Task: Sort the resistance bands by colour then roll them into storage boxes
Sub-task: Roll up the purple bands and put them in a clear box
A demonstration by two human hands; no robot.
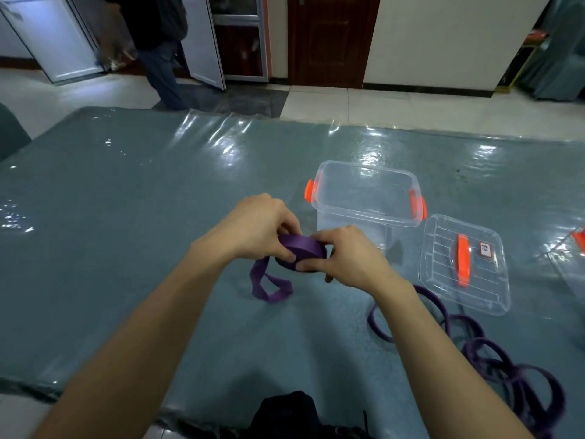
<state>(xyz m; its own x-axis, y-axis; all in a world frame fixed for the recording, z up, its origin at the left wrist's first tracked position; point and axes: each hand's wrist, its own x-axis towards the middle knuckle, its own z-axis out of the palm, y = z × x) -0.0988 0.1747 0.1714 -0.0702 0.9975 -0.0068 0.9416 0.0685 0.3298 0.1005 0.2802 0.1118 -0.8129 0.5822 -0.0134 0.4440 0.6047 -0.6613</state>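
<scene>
A purple resistance band point(302, 248) is partly wound into a flat coil above the middle of the table. My left hand point(256, 226) pinches the coil from its left side. My right hand point(345, 258) grips it from the right, thumb and fingers curled on its edge. The band's loose tail point(269, 286) hangs down and loops on the table. A clear storage box point(367, 198) with orange latches stands open just behind my hands. Its clear lid point(465, 264) with an orange handle lies flat to the right.
Several more purple bands point(493, 353) lie tangled at the near right. The table point(110, 232) has a shiny blue-grey cover. Part of another clear box point(577, 248) shows at the right edge. A person point(155, 42) stands by doors beyond the table. A dark object point(285, 413) sits at the near edge.
</scene>
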